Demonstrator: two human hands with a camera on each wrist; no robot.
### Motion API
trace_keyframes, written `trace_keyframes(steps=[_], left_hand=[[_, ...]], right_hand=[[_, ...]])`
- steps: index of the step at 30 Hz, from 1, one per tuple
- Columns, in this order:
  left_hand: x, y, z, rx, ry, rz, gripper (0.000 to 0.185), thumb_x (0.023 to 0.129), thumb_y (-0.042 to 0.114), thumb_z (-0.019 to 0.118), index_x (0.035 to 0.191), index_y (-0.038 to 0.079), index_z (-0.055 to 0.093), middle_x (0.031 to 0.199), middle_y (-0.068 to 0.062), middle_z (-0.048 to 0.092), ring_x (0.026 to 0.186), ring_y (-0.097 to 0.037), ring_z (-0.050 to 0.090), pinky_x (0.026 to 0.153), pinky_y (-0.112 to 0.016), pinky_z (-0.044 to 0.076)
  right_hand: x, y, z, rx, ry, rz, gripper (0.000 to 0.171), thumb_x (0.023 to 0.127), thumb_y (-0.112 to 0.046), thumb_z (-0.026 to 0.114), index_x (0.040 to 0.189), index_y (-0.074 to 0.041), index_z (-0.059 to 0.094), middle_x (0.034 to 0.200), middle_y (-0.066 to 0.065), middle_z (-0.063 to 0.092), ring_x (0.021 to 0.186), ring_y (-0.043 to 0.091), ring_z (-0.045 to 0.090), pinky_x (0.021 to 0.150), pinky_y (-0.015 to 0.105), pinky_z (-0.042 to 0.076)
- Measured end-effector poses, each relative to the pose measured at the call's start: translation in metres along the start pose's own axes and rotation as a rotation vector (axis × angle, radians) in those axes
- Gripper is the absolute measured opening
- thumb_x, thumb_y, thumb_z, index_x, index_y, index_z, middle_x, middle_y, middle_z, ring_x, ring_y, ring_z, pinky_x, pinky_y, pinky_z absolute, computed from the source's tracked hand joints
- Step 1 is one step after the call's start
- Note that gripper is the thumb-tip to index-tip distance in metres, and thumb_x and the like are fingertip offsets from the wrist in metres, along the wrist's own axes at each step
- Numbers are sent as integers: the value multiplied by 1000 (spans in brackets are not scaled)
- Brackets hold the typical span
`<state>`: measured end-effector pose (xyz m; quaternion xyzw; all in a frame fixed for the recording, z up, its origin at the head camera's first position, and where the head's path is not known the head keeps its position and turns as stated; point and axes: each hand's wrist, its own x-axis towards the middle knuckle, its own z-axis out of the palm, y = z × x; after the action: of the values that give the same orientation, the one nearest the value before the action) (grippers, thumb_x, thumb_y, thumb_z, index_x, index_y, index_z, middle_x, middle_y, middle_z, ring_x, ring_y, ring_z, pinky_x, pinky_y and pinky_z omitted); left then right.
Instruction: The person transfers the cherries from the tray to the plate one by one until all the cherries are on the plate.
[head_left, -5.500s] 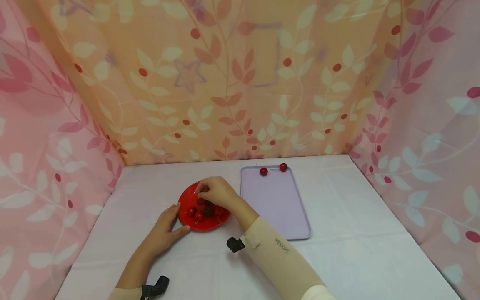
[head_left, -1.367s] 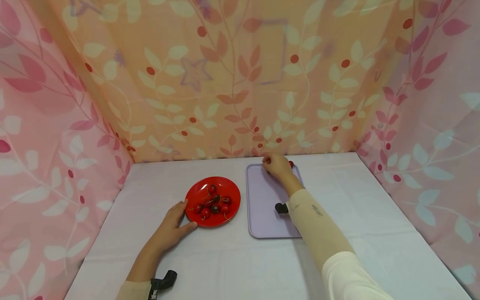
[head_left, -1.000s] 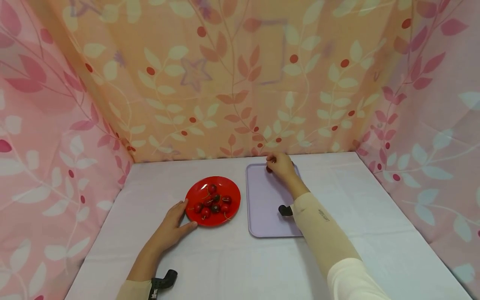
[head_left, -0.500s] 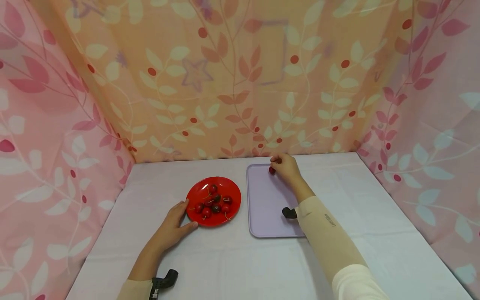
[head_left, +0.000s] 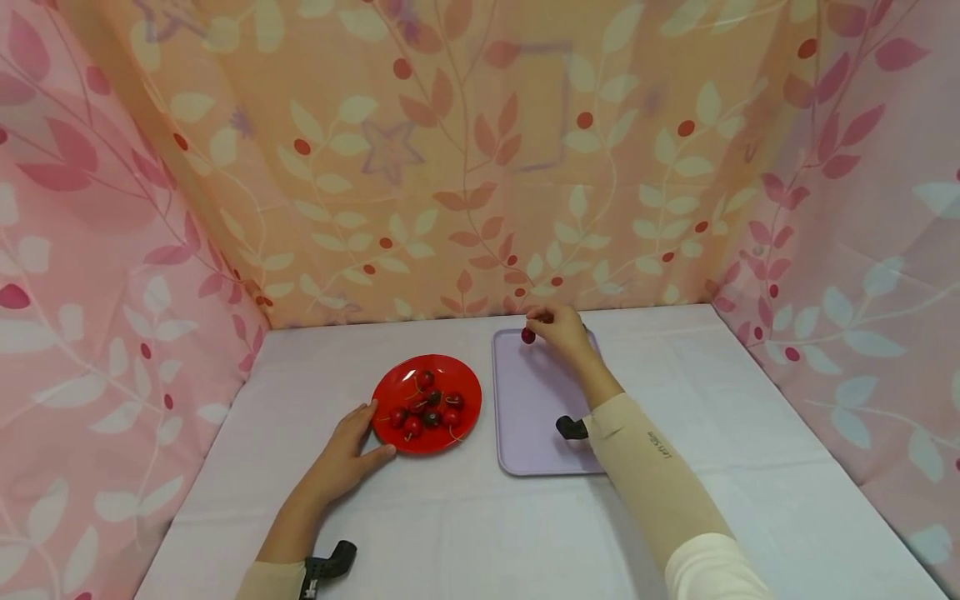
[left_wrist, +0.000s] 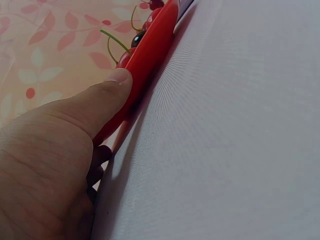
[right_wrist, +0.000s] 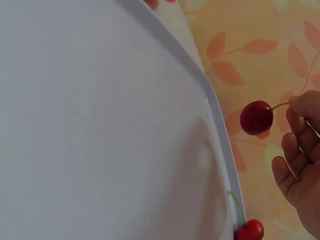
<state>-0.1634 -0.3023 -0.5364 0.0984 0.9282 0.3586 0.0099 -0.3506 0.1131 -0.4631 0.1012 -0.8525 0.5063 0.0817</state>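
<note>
My right hand (head_left: 561,333) is above the far end of the pale purple tray (head_left: 525,417), its thumb and fingers pinching a thin green stem. A dark red cherry (right_wrist: 256,118) hangs from that stem, beyond the tray's far rim in the right wrist view. Another cherry (right_wrist: 250,231) rests at that rim, mostly covered by my hand in the head view. On the left, my left hand (head_left: 341,458) touches the edge of a red plate (head_left: 465,375), thumb and fingers spread along its rim. Several stemmed cherries (head_left: 412,427) lie in the plate's middle.
The tray stands just right of the plate on a white cloth (head_left: 420,533). Patterned orange fabric (head_left: 375,275) hangs behind the table, with pink fabric (head_left: 885,333) at both sides. Each wrist carries a black camera mount (head_left: 572,427).
From the plate, my right hand has gone to the tray's far end, where it took up a cherry. Over the last half second it shifted slightly left. My left hand stays at the plate.
</note>
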Motion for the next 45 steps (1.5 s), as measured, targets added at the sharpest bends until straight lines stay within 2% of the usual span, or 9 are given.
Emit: trace_keyframes(steps=[3, 8, 15, 19, 29, 37, 45], left_hand=[[0, 0, -1, 3, 1, -1, 98, 89, 59, 71, 164, 14, 25, 168, -16, 25, 155, -40, 18, 116, -70, 26], [1, 1, -1, -2, -4, -3, 99, 89, 59, 72, 164, 14, 25, 168, -17, 24, 155, -40, 18, 116, -71, 27], [2, 1, 0, 12, -2, 7, 99, 90, 59, 71, 164, 12, 25, 168, -17, 26, 155, -41, 18, 117, -69, 26], [1, 2, -1, 6, -4, 4, 99, 90, 59, 71, 164, 13, 25, 168, -18, 25, 155, -41, 18, 117, -70, 25], [0, 0, 1, -5, -6, -12, 98, 90, 57, 71, 164, 14, 24, 168, -17, 23, 155, -40, 17, 117, -70, 25], [1, 0, 1, -10, -5, -2, 100, 89, 60, 72, 164, 13, 25, 168, -17, 25, 155, -40, 18, 117, -69, 26], [0, -1, -1, -11, -11, -1, 99, 89, 59, 72, 164, 14, 25, 168, -16, 25, 156, -39, 17, 117, -69, 26]], right_hand=[[1, -7, 8, 34, -11, -49, 11, 93, -9, 74, 102, -4, 75, 100, 12, 74, 90, 22, 66, 74, 24, 52], [0, -21, 21, 55, -15, -104, 8, 92, -9, 76, 99, -5, 76, 95, 10, 72, 85, 22, 65, 69, 23, 50], [-6, -38, 40, 43, -60, -117, 7, 92, -13, 77, 98, -10, 78, 88, 7, 73, 84, 23, 64, 70, 30, 51], [-11, -42, 52, 52, -87, -115, 7, 92, -15, 78, 98, -12, 78, 88, 3, 73, 83, 21, 65, 70, 29, 52], [-22, -51, 75, 85, -164, -126, 10, 92, -15, 77, 100, -11, 78, 86, 1, 75, 80, 19, 66, 69, 26, 53], [-29, -49, 86, 123, -248, -104, 11, 93, -14, 75, 102, -8, 77, 89, 7, 78, 88, 31, 69, 70, 27, 55], [-35, -50, 98, 75, -283, -115, 9, 93, -15, 76, 101, -11, 78, 90, -1, 76, 86, 16, 65, 76, 26, 56]])
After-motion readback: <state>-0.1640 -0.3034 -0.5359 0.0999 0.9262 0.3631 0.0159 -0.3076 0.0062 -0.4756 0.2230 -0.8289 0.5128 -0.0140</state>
